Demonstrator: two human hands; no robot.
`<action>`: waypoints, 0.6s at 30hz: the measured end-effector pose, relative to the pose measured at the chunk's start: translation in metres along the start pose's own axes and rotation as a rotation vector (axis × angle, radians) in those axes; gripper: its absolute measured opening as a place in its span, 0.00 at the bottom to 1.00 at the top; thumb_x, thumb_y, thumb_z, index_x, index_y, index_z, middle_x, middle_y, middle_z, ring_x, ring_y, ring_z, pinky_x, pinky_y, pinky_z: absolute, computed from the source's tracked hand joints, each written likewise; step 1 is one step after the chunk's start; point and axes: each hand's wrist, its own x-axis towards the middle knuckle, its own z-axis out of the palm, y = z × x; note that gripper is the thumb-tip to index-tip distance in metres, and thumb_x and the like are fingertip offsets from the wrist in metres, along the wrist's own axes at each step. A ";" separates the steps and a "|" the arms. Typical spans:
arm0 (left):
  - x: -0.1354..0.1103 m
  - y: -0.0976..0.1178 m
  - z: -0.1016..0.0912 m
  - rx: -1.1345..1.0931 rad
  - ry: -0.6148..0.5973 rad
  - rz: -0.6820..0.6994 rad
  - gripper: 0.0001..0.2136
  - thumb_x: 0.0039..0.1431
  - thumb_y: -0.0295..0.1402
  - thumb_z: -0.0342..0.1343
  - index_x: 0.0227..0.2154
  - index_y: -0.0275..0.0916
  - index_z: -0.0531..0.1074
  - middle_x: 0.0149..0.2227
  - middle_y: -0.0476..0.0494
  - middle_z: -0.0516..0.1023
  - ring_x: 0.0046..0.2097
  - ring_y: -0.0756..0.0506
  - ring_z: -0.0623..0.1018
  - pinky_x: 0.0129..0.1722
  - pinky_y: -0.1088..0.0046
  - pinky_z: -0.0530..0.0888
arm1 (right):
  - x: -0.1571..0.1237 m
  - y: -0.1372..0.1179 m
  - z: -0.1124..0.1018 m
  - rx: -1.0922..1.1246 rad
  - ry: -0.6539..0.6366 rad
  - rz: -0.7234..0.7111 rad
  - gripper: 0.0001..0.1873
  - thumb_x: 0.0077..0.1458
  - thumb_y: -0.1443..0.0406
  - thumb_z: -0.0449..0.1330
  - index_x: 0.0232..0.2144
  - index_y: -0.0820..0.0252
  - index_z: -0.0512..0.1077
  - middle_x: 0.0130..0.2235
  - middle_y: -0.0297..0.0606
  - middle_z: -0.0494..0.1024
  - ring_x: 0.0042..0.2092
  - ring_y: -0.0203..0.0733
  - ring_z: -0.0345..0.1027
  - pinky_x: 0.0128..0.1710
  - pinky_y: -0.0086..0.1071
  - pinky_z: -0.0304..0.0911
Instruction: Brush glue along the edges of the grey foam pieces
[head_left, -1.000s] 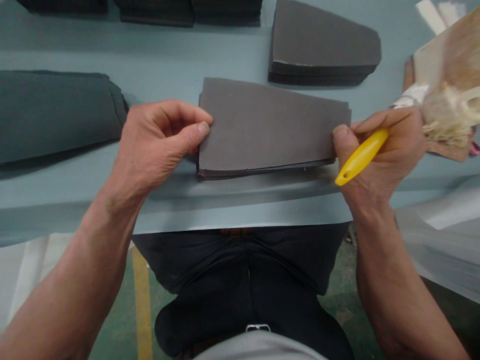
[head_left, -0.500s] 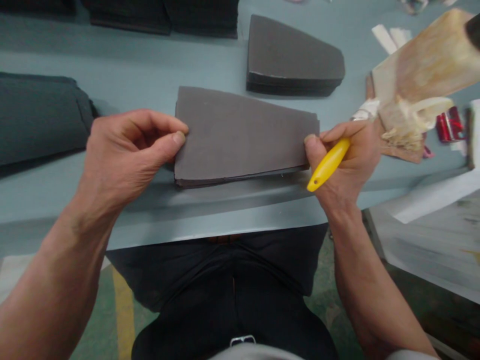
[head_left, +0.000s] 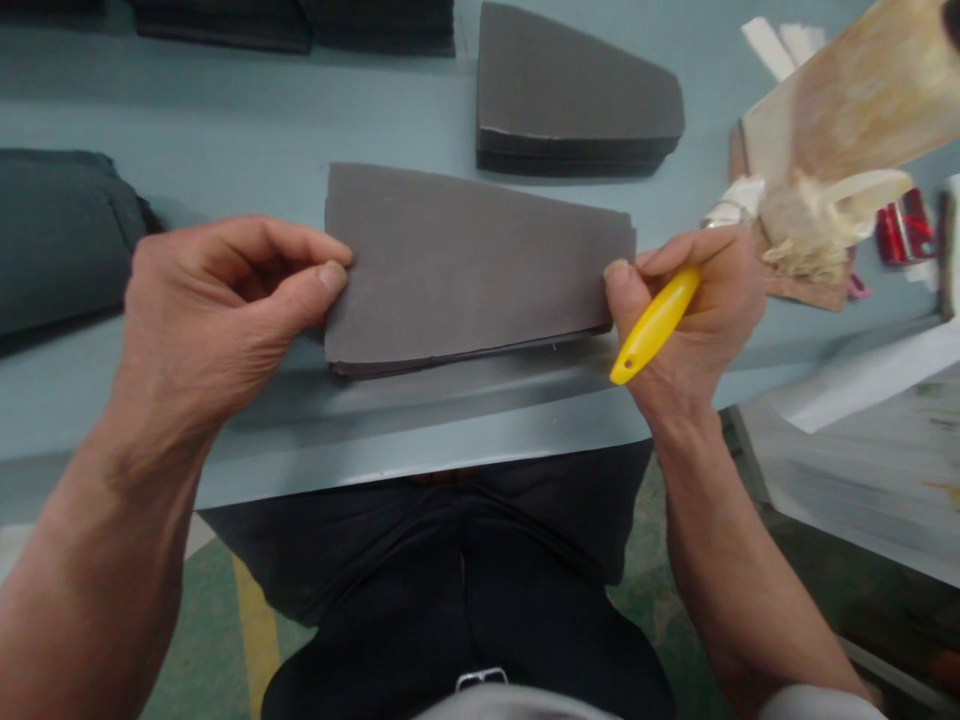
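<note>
A thin stack of dark grey tapered foam pieces (head_left: 472,265) lies near the front edge of the blue-grey table (head_left: 247,130). My left hand (head_left: 217,310) pinches the stack's wide left end between thumb and fingers. My right hand (head_left: 690,310) grips a brush with a yellow handle (head_left: 654,325) and pale bristles (head_left: 810,225), while its thumb presses against the stack's narrow right end.
A second stack of the same foam pieces (head_left: 577,105) lies behind. Dark stacks (head_left: 300,20) line the far edge and a dark bundle (head_left: 60,235) lies at the left. A glue-stained board (head_left: 855,100) and a red object (head_left: 904,235) sit at the right, above a lower grey surface (head_left: 862,470).
The view has drifted, so everything sits slightly further left in the picture. Both hands keep their hold on the ends of the foam stack.
</note>
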 end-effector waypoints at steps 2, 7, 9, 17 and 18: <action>-0.001 0.002 0.001 0.038 0.000 -0.010 0.11 0.54 0.35 0.66 0.39 0.37 0.85 0.28 0.58 0.80 0.29 0.59 0.74 0.30 0.87 0.70 | 0.000 -0.001 0.000 0.001 0.009 -0.012 0.15 0.60 0.53 0.69 0.34 0.51 0.68 0.34 0.35 0.72 0.38 0.45 0.72 0.41 0.42 0.74; -0.002 0.005 0.002 0.067 0.011 -0.027 0.12 0.53 0.34 0.65 0.39 0.37 0.85 0.28 0.57 0.80 0.28 0.60 0.73 0.31 0.88 0.69 | 0.001 0.000 0.000 0.053 0.034 -0.051 0.14 0.58 0.55 0.70 0.33 0.51 0.69 0.32 0.34 0.72 0.37 0.44 0.71 0.43 0.44 0.76; -0.002 0.004 0.002 0.069 0.015 -0.020 0.12 0.53 0.35 0.65 0.39 0.37 0.85 0.29 0.56 0.80 0.28 0.60 0.72 0.30 0.87 0.69 | 0.001 0.001 0.000 0.050 0.023 -0.027 0.13 0.58 0.55 0.70 0.33 0.51 0.69 0.34 0.35 0.74 0.40 0.46 0.74 0.44 0.45 0.76; -0.003 0.004 0.002 0.090 0.021 -0.007 0.12 0.53 0.35 0.65 0.39 0.37 0.86 0.29 0.55 0.81 0.28 0.59 0.72 0.31 0.84 0.69 | -0.001 0.002 0.000 0.063 0.024 -0.030 0.13 0.57 0.58 0.71 0.34 0.50 0.69 0.34 0.35 0.74 0.42 0.48 0.74 0.47 0.48 0.77; -0.004 0.005 0.002 0.099 0.021 -0.005 0.12 0.54 0.36 0.65 0.39 0.37 0.86 0.30 0.55 0.81 0.29 0.59 0.73 0.32 0.84 0.69 | -0.001 0.003 0.000 0.071 0.024 -0.033 0.12 0.57 0.59 0.71 0.34 0.50 0.69 0.34 0.35 0.73 0.41 0.47 0.74 0.46 0.47 0.76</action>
